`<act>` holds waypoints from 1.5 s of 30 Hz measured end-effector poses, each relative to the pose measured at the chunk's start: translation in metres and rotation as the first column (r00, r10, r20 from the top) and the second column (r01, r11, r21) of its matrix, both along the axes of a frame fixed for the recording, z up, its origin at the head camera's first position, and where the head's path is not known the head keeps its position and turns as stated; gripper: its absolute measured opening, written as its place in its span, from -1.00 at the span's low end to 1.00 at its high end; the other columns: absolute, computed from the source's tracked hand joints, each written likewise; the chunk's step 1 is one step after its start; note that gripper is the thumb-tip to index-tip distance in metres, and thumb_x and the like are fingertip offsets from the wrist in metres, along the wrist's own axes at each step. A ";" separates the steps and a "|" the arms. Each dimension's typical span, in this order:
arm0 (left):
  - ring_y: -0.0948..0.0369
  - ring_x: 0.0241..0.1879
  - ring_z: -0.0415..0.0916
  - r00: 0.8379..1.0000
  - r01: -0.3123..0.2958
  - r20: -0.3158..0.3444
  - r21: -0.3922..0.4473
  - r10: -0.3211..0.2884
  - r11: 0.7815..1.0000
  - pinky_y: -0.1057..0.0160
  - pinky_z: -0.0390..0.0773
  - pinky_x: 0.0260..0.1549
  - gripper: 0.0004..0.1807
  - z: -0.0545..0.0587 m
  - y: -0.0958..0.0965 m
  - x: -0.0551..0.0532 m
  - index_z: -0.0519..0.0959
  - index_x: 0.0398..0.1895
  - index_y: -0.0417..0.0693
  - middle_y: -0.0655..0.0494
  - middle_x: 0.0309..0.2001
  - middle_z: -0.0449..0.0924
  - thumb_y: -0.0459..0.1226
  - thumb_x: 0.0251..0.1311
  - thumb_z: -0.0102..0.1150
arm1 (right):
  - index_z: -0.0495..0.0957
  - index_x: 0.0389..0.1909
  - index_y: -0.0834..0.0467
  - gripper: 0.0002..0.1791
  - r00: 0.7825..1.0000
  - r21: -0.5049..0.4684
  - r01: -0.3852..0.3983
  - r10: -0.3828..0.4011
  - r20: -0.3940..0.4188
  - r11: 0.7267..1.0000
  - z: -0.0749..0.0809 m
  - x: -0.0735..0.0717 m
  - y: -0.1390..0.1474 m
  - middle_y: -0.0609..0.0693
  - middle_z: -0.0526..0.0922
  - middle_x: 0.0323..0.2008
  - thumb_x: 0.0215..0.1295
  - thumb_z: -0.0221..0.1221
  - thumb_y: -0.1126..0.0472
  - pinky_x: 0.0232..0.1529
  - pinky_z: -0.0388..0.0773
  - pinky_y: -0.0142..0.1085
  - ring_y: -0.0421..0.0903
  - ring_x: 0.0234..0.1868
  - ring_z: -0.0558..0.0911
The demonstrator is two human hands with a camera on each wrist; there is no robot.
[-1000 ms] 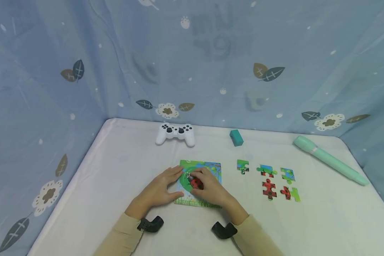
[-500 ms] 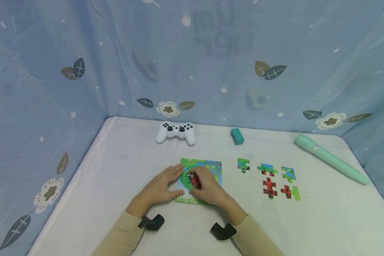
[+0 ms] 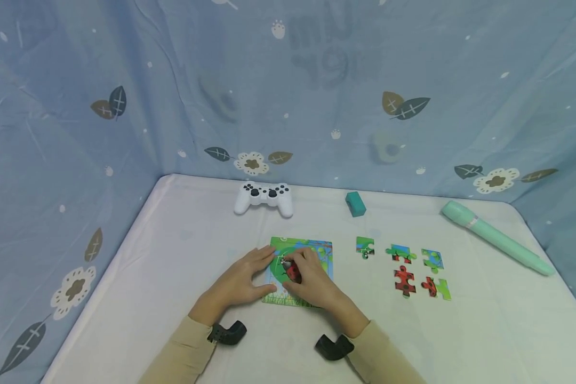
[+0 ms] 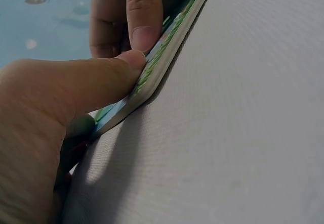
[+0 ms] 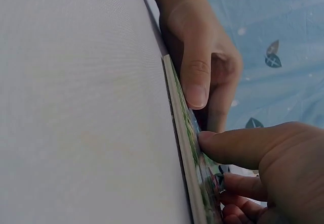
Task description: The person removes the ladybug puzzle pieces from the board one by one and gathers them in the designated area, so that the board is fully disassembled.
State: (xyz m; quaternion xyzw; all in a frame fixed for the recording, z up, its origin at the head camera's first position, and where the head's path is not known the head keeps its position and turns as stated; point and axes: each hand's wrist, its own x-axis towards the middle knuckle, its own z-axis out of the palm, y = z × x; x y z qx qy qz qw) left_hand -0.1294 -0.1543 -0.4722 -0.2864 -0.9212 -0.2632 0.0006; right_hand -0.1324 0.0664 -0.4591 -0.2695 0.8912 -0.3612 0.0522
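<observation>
A square picture board (image 3: 276,299) lies flat on the white table, printed with grass, sky and a green leaf. At its left side rests my left hand (image 3: 240,278), fingers extended to the upper left edge; its thumb (image 4: 96,82) lies on the front-left border. From the right, my right hand (image 3: 317,284) reaches over the board. Its fingers and thumb (image 5: 243,145) curl about a puzzle piece (image 3: 292,271) with a red-and-black ladybug, at the board's surface. The palm hides most of that piece and the board's lower right.
To the right lie several loose jigsaw pieces, among them a green one (image 3: 365,245) and a red spotted one (image 3: 405,281). A white game controller (image 3: 264,198) and a teal block (image 3: 356,204) stand behind. A mint-green tapered stick (image 3: 496,237) lies far right. Patterned curtains enclose the table.
The right hand's fingertips have shifted slightly leftward over the ladybug, covering more of it. The left hand has stayed against the board. The whole view has tilted down a little.
</observation>
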 end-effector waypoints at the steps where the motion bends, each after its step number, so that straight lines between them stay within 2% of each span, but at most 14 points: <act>1: 0.03 0.40 0.16 1.000 0.001 -0.001 -0.001 -0.001 1.000 0.02 0.18 0.39 -0.18 0.000 0.000 0.000 0.32 0.34 -0.16 0.05 0.41 0.21 0.12 0.10 0.21 | 0.41 0.13 0.20 -0.45 1.000 -0.001 0.000 0.000 0.000 1.000 0.000 0.000 0.000 0.12 0.35 0.04 0.12 0.32 0.17 -0.18 0.42 -0.28 -0.04 -0.01 0.32; 8: 0.03 0.39 0.18 1.000 0.003 -0.014 0.012 -0.003 1.000 0.03 0.18 0.39 -0.19 0.001 -0.001 0.000 0.33 0.33 -0.17 0.04 0.40 0.24 0.10 0.09 0.23 | 0.39 0.09 0.21 -0.45 1.000 -0.038 -0.009 0.009 -0.012 0.999 -0.001 -0.002 -0.001 0.10 0.43 0.05 0.09 0.36 0.21 0.00 0.43 -0.16 -0.01 0.05 0.36; 19: 0.03 0.40 0.16 1.000 0.007 -0.028 -0.002 -0.007 1.000 0.05 0.18 0.39 -0.17 -0.001 0.000 -0.001 0.32 0.33 -0.21 0.01 0.41 0.23 0.11 0.09 0.22 | 0.46 0.09 0.18 -0.48 0.999 -0.050 0.027 -0.029 -0.039 0.998 0.000 -0.001 -0.001 0.06 0.45 -0.01 0.07 0.36 0.25 -0.05 0.51 -0.18 -0.04 0.03 0.39; 23: 0.04 0.40 0.15 1.000 0.009 -0.026 -0.003 -0.009 1.000 0.06 0.17 0.40 -0.17 0.000 0.000 0.000 0.32 0.32 -0.24 0.00 0.41 0.22 0.11 0.09 0.22 | 0.48 0.10 0.19 -0.48 0.998 -0.050 0.007 -0.011 -0.069 0.999 -0.001 -0.001 0.000 0.06 0.44 -0.02 0.08 0.36 0.25 -0.02 0.52 -0.16 -0.02 0.04 0.39; 30: 0.05 0.41 0.14 1.000 0.008 -0.012 -0.013 -0.008 1.000 0.06 0.17 0.40 -0.17 0.001 0.001 0.000 0.31 0.33 -0.24 0.00 0.41 0.21 0.09 0.11 0.22 | 0.47 0.16 0.25 -0.48 0.984 0.020 -0.050 0.052 -0.169 0.999 -0.003 -0.003 0.002 0.11 0.41 0.03 0.15 0.30 0.25 -0.08 0.51 -0.20 -0.01 0.01 0.38; 37: 0.05 0.41 0.14 1.000 0.014 -0.003 -0.003 -0.014 1.000 0.06 0.16 0.40 -0.17 0.001 0.001 0.000 0.30 0.33 -0.26 -0.02 0.41 0.21 0.08 0.10 0.23 | 0.45 0.19 0.24 -0.45 0.982 0.011 -0.074 0.075 -0.175 0.997 -0.004 -0.004 0.002 0.11 0.39 0.02 0.15 0.30 0.26 -0.04 0.50 -0.16 0.00 0.03 0.37; 45: 0.05 0.40 0.15 0.999 0.021 -0.029 -0.003 -0.021 1.000 0.07 0.17 0.40 -0.16 0.000 0.000 -0.001 0.30 0.33 -0.25 -0.02 0.41 0.22 0.09 0.10 0.22 | 0.47 0.17 0.26 -0.47 0.973 -0.025 -0.097 0.090 -0.211 0.995 -0.002 -0.004 0.002 0.10 0.39 0.00 0.13 0.30 0.33 -0.09 0.58 -0.25 -0.10 -0.05 0.47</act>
